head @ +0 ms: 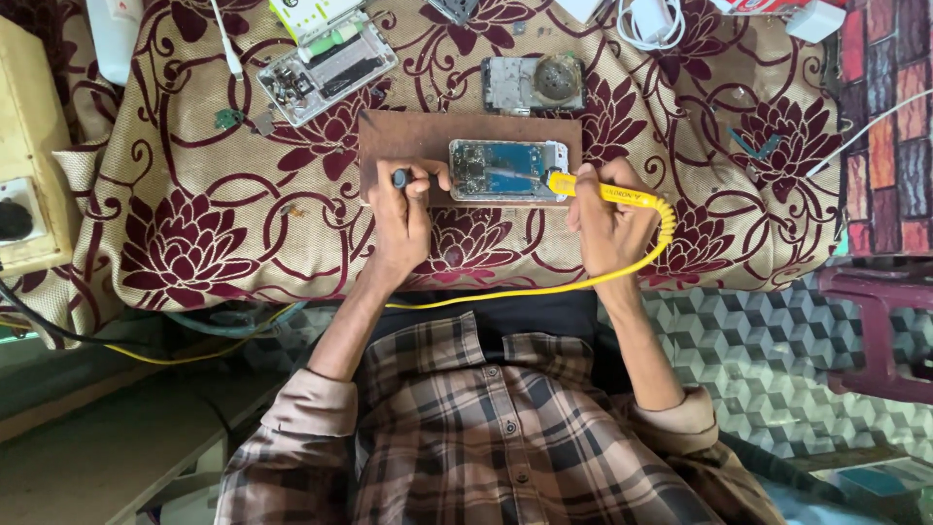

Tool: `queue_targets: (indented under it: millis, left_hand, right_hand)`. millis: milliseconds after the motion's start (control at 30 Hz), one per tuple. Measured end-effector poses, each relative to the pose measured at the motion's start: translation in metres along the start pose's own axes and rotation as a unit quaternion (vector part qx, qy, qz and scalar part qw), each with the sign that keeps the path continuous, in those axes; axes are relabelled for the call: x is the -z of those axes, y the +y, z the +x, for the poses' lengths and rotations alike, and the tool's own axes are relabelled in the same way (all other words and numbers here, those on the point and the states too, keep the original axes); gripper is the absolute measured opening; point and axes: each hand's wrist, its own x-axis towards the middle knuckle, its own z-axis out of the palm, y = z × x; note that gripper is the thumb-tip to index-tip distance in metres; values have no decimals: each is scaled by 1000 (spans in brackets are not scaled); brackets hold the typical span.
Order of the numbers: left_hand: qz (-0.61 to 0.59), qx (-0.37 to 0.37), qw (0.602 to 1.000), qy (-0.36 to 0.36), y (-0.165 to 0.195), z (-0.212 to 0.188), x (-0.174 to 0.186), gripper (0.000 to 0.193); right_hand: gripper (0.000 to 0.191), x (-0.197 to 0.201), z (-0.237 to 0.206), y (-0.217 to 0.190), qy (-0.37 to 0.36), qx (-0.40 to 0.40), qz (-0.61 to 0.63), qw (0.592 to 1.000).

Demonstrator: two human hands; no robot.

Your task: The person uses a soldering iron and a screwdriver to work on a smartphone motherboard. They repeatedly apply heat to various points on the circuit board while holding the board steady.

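An opened phone [507, 170] with its circuit board showing lies on a brown board [408, 136] on the flowered cloth. My right hand [607, 216] grips a yellow soldering iron [603, 192] whose tip reaches left over the phone's board. My left hand [406, 209] is closed around a small dark-handled tool [400, 178] at the phone's left end, thumb resting against the phone. The iron's yellow cord [544, 287] loops down and left across my lap.
Another dismantled phone [327, 68] and a phone frame with a round part [535, 84] lie beyond the board. White cables [649, 21] sit at the far edge. A cream box with a socket [24, 194] stands left; a maroon stool [880, 326] right.
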Motion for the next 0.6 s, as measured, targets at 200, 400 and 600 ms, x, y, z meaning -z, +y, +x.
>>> queue_targets:
  millis: [200,400,600]
  left_hand:
    - [20,6,1000,2,4,0,1,10]
    - [10,-10,1000,-9,6,0,1,12]
    - [1,12,1000,6,6,0,4,15]
  right_hand:
    - [26,4,-9,0,6,13,-1,1000]
    - [29,3,-16,12,36,-51,52,997]
    - [19,-1,-5,28,81,-35,94,992]
